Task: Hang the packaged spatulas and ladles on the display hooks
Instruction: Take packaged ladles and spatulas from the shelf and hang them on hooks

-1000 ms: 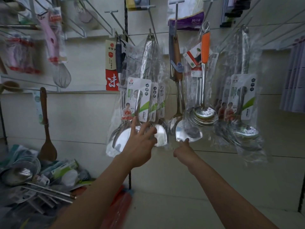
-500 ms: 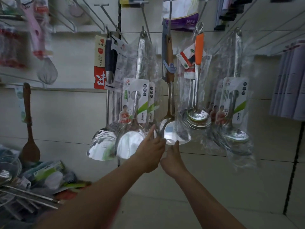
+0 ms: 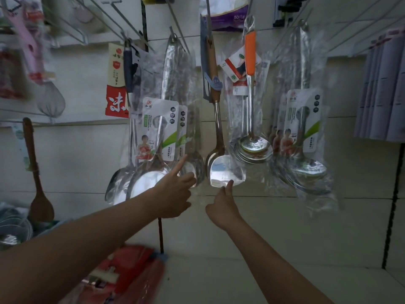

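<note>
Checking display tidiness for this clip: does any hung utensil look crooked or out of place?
Yes. The leftmost packaged spatulas hang tilted, blades swung out left, unlike the straight ladles. The left hand and right hand reach toward the blades.

Blurred pink whisk [image 3: 32, 53] at left edge; red package [image 3: 122, 268] smeared below.

Half a second ago both hands sat close together under the hanging blades; now they are apart. The left hand [image 3: 175, 194] stretches its index finger up onto the bagged steel spatulas [image 3: 162, 139], and the right hand [image 3: 223, 207] touches the lower edge of the wooden-handled spatula [image 3: 221, 172] with one raised finger.
</note>
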